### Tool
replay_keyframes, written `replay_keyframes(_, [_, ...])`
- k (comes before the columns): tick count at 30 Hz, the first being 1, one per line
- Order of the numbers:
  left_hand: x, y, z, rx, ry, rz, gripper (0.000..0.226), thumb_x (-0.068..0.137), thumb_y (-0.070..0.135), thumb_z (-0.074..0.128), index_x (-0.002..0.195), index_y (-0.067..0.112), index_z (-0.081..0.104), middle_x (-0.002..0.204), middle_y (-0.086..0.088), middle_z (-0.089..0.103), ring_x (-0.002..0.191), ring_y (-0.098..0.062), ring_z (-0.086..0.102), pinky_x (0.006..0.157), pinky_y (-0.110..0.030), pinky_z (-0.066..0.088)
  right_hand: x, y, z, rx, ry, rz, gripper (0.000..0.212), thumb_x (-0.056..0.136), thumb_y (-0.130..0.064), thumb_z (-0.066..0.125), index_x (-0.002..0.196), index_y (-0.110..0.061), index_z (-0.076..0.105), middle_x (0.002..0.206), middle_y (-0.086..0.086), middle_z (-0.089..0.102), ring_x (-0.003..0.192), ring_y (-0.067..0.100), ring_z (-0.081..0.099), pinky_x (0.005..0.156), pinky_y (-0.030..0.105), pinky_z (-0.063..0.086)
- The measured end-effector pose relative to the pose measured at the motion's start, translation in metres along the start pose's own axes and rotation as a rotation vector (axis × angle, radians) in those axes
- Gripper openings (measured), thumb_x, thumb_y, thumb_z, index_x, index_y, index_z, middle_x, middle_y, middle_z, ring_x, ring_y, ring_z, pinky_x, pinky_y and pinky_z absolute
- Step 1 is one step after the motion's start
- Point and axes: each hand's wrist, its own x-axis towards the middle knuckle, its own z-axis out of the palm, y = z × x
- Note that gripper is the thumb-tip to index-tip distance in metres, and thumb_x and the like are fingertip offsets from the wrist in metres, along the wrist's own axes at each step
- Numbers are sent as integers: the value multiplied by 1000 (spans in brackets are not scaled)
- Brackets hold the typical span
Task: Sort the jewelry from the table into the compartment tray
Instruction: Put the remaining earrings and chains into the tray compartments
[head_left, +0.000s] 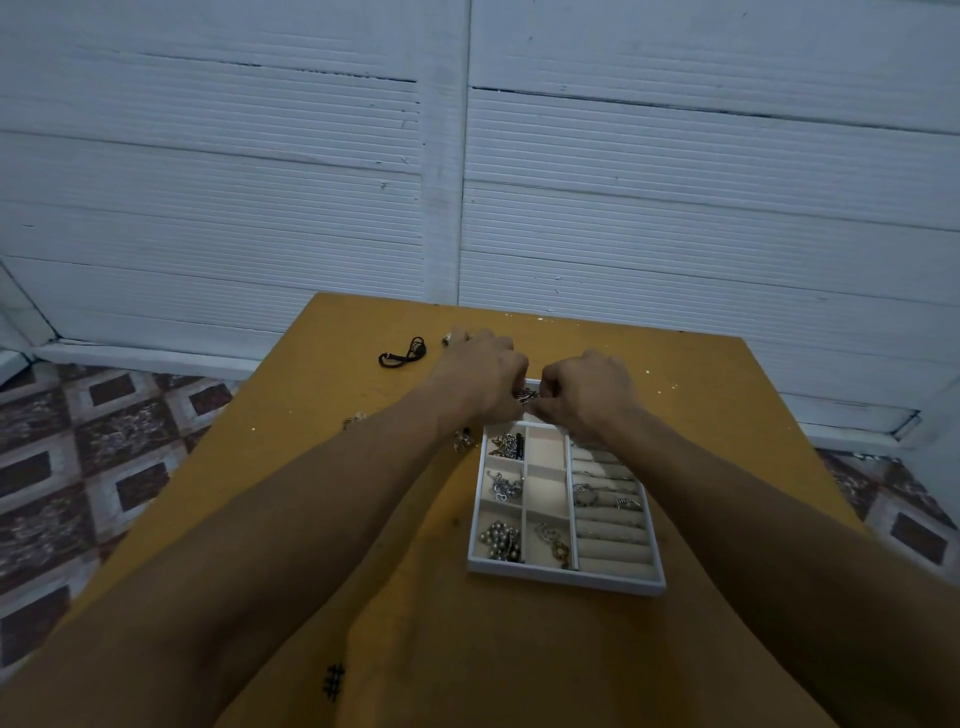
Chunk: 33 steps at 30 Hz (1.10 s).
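Left grip and right grip: fingers curled, both pinching small dark metal piece between them, over far end of tray. Piece mostly hidden, kind unclear.
Tray: white rectangular rim, beige velvety lining, square cells on left, padded ring rolls on right.
Beaded strand in near-left cell; tangled chains in others.
Tabletop: matte ochre, speckled.
Loose on it: black cord loop; glinting bits just left of tray, blurred.
Far cells hidden under both grips.
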Motion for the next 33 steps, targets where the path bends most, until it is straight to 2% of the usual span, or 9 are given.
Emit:
replay_keyframes(5, [1, 1, 2, -36, -17, 2, 27, 82, 49, 66, 99, 28, 67, 121, 5, 55, 119, -20, 44, 102, -45, 27, -1, 4, -3, 8, -25, -14, 22, 87, -50, 62, 91, -28, 65, 92, -5, 67, 104, 20, 50, 91, 39, 33])
replay_keyframes(9, [3, -2, 2, -2, -11, 16, 16, 84, 35, 67, 95, 24, 68, 122, 3, 56, 119, -20, 44, 99, -43, 29, 0, 7, -5, 39, -21, -45, 14, 88, -39, 65, 95, -28, 71, 95, -6, 72, 105, 20, 56, 93, 37, 36])
replay_keyframes(13, [0, -10, 3, -44, -26, 6, 12, 84, 34, 67, 92, 26, 68, 122, 4, 56, 118, -17, 43, 100, -43, 27, -1, 12, -7, 4, -8, -57, 15, 90, -34, 61, 97, -28, 72, 96, -6, 72, 106, 22, 55, 92, 36, 36])
replay_keyframes(17, [1, -5, 4, -101, -2, 31, 21, 83, 46, 65, 94, 28, 68, 128, 7, 53, 121, -16, 41, 99, -42, 25, -3, 11, -5, 31, 24, -62, 17, 91, -34, 56, 96, -28, 71, 92, -3, 71, 99, 22, 57, 87, 35, 38])
replay_keyframes(21, [6, 5, 7, -52, 13, -7, 39, 78, 61, 63, 93, 25, 67, 124, 4, 54, 120, -20, 42, 102, -46, 27, -2, 8, -7, 9, 24, -66, 17, 92, -34, 55, 99, -29, 70, 97, -3, 71, 105, 23, 53, 88, 36, 36])
replay_keyframes(26, [6, 7, 10, -37, 77, -45, 28, 84, 45, 62, 99, 22, 64, 119, -1, 56, 116, -21, 45, 97, -45, 28, -2, 14, -6, -24, 42, -58, 15, 91, -38, 60, 96, -30, 71, 95, -6, 70, 104, 22, 53, 83, 35, 34])
replay_keyframes(33, [3, -2, 9, -82, 21, -54, 23, 86, 43, 64, 102, 27, 65, 120, 2, 56, 119, -20, 44, 102, -46, 27, -5, 18, -5, -16, 16, -48, 18, 90, -42, 60, 99, -32, 72, 98, -7, 71, 109, 21, 51, 89, 37, 35])
